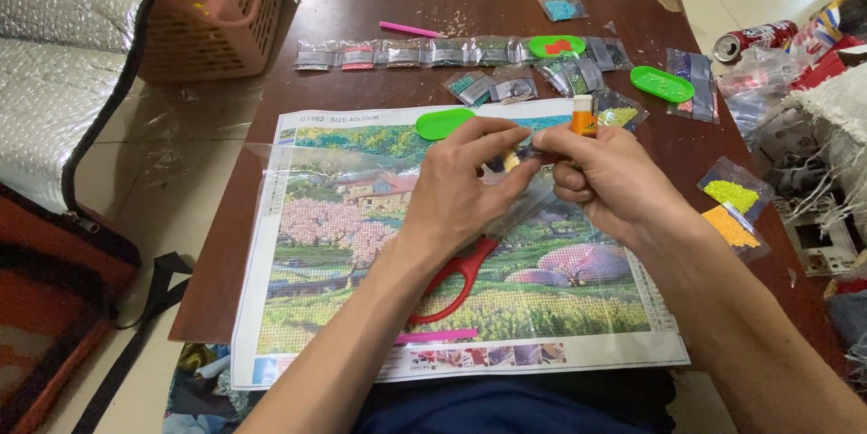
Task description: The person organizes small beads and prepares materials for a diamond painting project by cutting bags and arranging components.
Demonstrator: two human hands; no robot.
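Note:
My left hand [465, 190] and my right hand [605, 177] meet above a landscape bead-picture canvas [361, 244] on a low brown table [262, 217]. Together they pinch a small clear plastic bag [528, 204] between fingertips. My right hand also grips an orange lighter [584, 115] that sticks up from the fist. Red-handled scissors [456, 280] lie on the canvas under my left wrist. A pink pen [438, 336] rests near the canvas's lower edge.
A row of small bead bags [406, 54] lies at the table's far side with green oval trays [662, 84] and another pink pen [408, 29]. Yellow and orange bead bags [733, 208] sit right. A peach basket [212, 14] stands left; a can [754, 38] lies right.

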